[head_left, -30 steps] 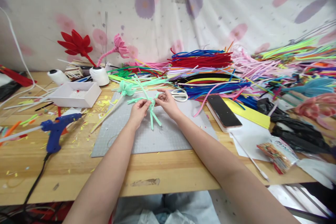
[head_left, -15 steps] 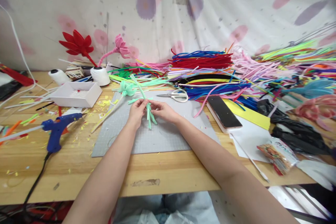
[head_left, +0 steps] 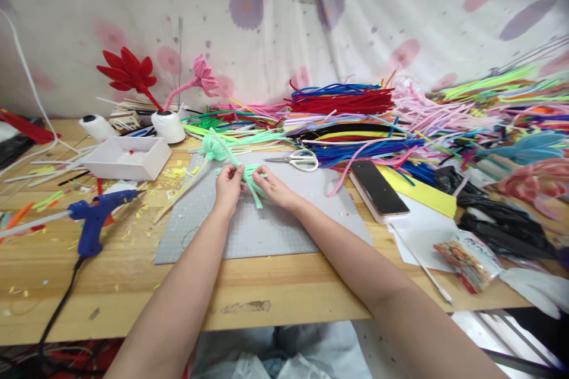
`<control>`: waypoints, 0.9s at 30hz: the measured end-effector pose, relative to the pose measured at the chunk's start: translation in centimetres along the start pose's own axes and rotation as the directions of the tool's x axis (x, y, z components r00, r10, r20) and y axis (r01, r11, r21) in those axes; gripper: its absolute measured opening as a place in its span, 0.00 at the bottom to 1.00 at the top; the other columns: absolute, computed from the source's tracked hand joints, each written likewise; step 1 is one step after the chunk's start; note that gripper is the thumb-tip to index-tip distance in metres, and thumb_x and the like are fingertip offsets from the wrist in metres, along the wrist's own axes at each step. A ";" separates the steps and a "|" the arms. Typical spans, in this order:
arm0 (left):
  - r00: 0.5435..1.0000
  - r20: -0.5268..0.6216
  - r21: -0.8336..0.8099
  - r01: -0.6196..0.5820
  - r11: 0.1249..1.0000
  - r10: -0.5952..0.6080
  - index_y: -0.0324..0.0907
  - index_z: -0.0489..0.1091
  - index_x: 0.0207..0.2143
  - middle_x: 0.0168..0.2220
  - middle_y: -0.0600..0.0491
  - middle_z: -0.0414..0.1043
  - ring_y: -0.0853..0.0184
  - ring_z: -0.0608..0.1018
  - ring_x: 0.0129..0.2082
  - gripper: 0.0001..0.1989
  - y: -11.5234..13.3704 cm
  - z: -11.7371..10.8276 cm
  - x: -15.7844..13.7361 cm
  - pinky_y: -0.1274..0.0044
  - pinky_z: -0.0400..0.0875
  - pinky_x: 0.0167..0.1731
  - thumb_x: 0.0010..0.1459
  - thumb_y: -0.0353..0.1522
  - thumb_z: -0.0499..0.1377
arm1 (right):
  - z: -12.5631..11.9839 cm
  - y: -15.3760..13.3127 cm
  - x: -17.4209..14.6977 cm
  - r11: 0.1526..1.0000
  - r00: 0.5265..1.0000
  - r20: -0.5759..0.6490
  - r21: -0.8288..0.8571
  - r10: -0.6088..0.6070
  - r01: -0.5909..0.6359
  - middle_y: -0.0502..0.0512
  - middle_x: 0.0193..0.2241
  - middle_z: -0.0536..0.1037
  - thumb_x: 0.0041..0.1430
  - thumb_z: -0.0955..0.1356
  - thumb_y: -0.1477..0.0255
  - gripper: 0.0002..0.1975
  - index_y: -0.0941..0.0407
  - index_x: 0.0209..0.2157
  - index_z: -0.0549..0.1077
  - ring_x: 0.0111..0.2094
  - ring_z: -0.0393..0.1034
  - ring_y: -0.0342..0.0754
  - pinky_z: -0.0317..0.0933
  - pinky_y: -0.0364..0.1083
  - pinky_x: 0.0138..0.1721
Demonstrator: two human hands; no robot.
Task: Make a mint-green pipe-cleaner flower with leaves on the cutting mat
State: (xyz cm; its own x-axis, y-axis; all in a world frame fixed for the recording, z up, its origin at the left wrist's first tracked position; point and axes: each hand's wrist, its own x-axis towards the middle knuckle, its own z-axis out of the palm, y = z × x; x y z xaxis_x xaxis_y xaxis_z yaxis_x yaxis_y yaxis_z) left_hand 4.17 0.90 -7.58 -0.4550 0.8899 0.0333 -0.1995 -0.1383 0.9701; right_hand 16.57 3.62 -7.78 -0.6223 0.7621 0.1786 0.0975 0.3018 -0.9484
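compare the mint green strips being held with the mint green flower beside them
The mint green strips splay out with loose ends, while the mint green flower has a rounded head. The strips are between the left hand and right hand; the flower lies free of both. The flower has a long pale stem; the strips show none. Both share a similar colour.

I see mint green on the held pipe cleaners [head_left: 250,182] and a fine pale grid across the grey mat [head_left: 275,237]. The table [head_left: 293,308] reads to me as tan with streaky grain. I also get a blue glue gun [head_left: 92,226], a red flower [head_left: 128,73], a pink flower [head_left: 203,78], and a white curtain [head_left: 293,41] patterned with pink and purple blooms.
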 end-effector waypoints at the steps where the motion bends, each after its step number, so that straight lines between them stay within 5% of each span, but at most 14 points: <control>1: 1.000 0.009 -0.011 0.005 1.000 -0.005 0.39 0.62 0.23 0.20 0.59 0.62 0.77 0.65 0.18 0.15 0.1 0.0 -0.1 0.85 0.61 0.15 0.40 0.39 0.62 | 0.0 0.1 0.1 0.999 1.000 -0.012 -0.033 -0.007 0.006 0.44 0.20 0.60 0.57 0.56 0.59 0.13 0.54 0.30 0.55 0.22 0.56 0.39 0.53 0.41 0.27; 9: 0.973 0.168 -0.122 0.181 0.976 -0.159 0.37 0.66 0.25 0.24 0.56 0.67 0.75 0.70 0.22 0.16 0.8 0.1 -0.4 0.81 0.69 0.21 0.36 0.37 0.65 | -0.4 0.8 0.7 0.988 0.990 -0.126 -0.149 -0.064 0.045 0.47 0.24 0.61 0.58 0.54 0.60 0.15 0.55 0.25 0.58 0.27 0.57 0.41 0.52 0.42 0.33; 16: 0.982 0.032 -0.175 0.190 0.966 -0.188 0.36 0.67 0.25 0.23 0.55 0.69 0.75 0.72 0.22 0.14 1.0 0.3 -0.3 0.82 0.69 0.21 0.38 0.35 0.65 | -0.6 -0.3 0.1 0.986 0.963 -0.242 -0.147 -0.115 0.081 0.46 0.20 0.56 0.57 0.57 0.60 0.16 0.56 0.21 0.56 0.24 0.52 0.40 0.49 0.40 0.28; 27: 0.983 -0.080 -0.256 0.138 0.957 -0.163 0.37 0.64 0.22 0.18 0.58 0.67 0.76 0.70 0.19 0.12 1.1 0.6 0.0 0.81 0.68 0.23 0.40 0.34 0.64 | 0.0 -0.6 0.2 0.974 0.969 -0.245 0.225 0.030 0.027 0.45 0.17 0.56 0.50 0.61 0.54 0.19 0.56 0.20 0.57 0.19 0.50 0.38 0.48 0.41 0.22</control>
State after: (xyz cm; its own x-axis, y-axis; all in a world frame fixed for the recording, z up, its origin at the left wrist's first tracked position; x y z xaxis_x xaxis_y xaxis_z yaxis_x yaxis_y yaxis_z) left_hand 4.47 1.03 -6.39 -0.4844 0.8628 -0.1446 -0.4758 -0.1211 0.8712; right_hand 16.42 3.61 -7.20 -0.4097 0.8880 0.2090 -0.0967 0.1855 -0.9779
